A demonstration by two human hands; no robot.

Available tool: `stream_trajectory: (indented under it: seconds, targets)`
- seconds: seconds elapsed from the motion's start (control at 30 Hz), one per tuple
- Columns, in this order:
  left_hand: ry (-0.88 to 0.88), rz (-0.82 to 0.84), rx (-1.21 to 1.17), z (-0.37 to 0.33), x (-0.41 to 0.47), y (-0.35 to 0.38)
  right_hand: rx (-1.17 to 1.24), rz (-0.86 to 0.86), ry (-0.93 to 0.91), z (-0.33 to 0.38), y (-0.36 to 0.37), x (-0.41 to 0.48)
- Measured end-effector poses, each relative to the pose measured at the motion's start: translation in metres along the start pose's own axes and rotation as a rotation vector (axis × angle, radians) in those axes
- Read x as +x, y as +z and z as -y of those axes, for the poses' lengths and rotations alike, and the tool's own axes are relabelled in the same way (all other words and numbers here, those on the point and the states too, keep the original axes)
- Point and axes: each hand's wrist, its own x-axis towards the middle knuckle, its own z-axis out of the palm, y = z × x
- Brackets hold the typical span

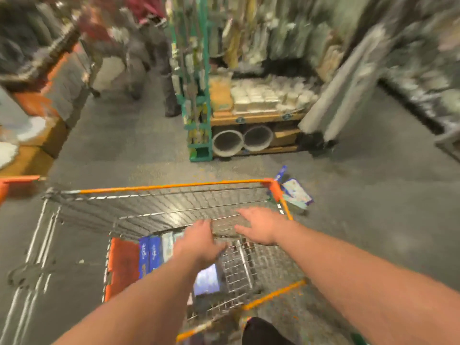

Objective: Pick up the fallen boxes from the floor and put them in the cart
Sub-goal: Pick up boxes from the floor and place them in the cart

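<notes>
- Leftward in the cart (161,187), in its near left part: blue boxes (149,255) standing on edge, side by side.
- Over the cart's middle: left hand (199,241), fingers loosely straight, holding nothing; a pale-faced box (206,280) lies in the basket beneath its wrist.
- Over the cart's right half: right hand (258,226), fingers spread, empty.
- Just outside the cart's far right corner: fallen boxes (297,192) lying on the floor (373,195).

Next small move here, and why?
Probably step round the cart and reach the right hand toward the fallen boxes on the floor beyond its far right corner. Both it and the left hand appear empty; other boxes already sit in the cart.
</notes>
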Motion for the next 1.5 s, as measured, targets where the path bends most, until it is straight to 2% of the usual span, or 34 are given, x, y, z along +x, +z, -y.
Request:
stream_trajectory:
  seconds: [0.17,0.33,0.47,0.63,0.83,0.97,1.1,1.27,1.5]
  targets:
    - [0.305,0.053,0.198,-0.09,-0.039,-0.033,0.137,-0.134,0.239,-0.051,-0.002,-0.148]
    - [0.64,0.056,0.325,-0.225,-0.084,-0.014,0.229,-0.231,0.521,-0.125,0.037,-0.285]
    - [0.845,0.098,0.417,-0.326,-0.139,0.038,0.417,-0.257,0.739,-0.162,0.076,-0.41]
    - [1.038,0.224,0.571,-0.443,-0.212,0.127,0.518,-0.268,0.948,-0.212,0.154,-0.546]
    - [1.094,0.339,0.632,-0.552,-0.27,0.241,0.62,-0.28,1.089,-0.292,0.231,-0.654]
    - [1.064,0.41,0.672,-0.6,-0.278,0.295,0.713,-0.247,1.103,-0.35,0.275,-0.684]
    - [1.012,0.441,0.732,-0.631,-0.251,0.336,0.822,-0.204,1.098,-0.408,0.313,-0.675]
    - [0.962,0.502,0.836,-0.673,-0.181,0.397,0.908,-0.152,1.165,-0.481,0.354,-0.631]
    - [0.941,0.633,0.945,-0.728,-0.06,0.531,1.121,-0.108,1.173,-0.593,0.434,-0.544]
